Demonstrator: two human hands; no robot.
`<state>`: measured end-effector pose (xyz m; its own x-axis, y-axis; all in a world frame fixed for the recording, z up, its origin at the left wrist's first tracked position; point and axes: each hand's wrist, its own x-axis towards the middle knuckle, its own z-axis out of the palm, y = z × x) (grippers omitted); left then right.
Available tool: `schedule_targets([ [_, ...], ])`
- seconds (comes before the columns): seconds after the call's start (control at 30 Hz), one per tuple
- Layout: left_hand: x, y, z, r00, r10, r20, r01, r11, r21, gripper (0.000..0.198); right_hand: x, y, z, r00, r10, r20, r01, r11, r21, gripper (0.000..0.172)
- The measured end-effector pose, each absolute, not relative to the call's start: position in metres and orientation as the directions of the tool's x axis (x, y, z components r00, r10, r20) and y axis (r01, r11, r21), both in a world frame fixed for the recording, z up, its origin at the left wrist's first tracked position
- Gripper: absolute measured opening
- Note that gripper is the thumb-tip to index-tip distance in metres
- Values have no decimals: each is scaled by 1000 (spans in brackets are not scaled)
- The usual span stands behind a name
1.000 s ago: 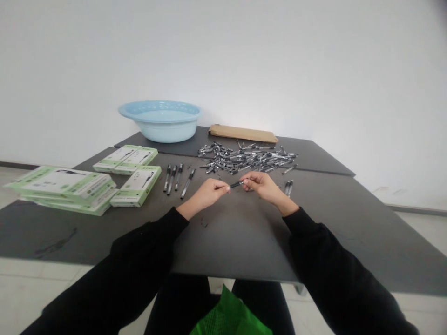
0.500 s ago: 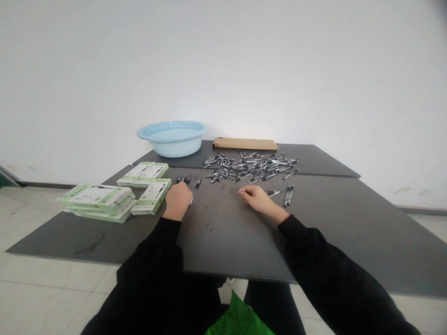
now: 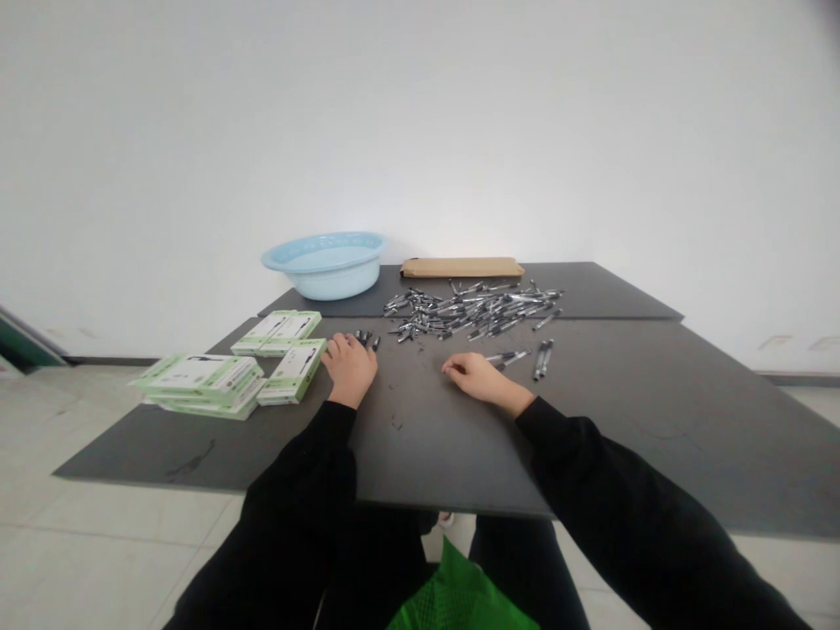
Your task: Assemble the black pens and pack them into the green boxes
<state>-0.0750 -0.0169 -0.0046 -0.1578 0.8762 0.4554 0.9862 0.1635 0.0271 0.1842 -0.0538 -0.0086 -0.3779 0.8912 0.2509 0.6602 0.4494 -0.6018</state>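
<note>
Beyond your right hand [image 3: 478, 376], the heaped pens [image 3: 482, 312] look like clear, glossy plastic with black parts. Just left of your left hand [image 3: 350, 367], the boxes [image 3: 292, 374] appear to be smooth printed card. Farther past that hand, the basin [image 3: 338, 282] looks like smooth plastic with a soft sheen; the long package [image 3: 463, 268] beyond both your hands resembles matt brown cardboard. Beneath them, your surface [image 3: 446, 455] is matt and marked. Your sleeves [image 3: 305, 468], behind the hands, are dull black cloth.
</note>
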Motion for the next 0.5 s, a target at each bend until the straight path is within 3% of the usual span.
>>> schedule_targets([
  [0.1,-66,-15,-5,-122,866,484,992,119,38,66,183,-55,-9,-406,883,237,657,462,-595,23],
  [0.2,-64,-5,-8,-96,951,293,995,85,49,65,183,-55,-10,-426,874,235,645,476,-598,23],
  [0.33,-81,4,-12,-200,978,61,976,193,105,62,184,-54,-11,-429,870,241,638,481,-602,23],
  [0.5,-104,-3,-18,-227,968,112,968,211,139,61,183,-56,-10,-434,872,225,649,476,-593,23],
])
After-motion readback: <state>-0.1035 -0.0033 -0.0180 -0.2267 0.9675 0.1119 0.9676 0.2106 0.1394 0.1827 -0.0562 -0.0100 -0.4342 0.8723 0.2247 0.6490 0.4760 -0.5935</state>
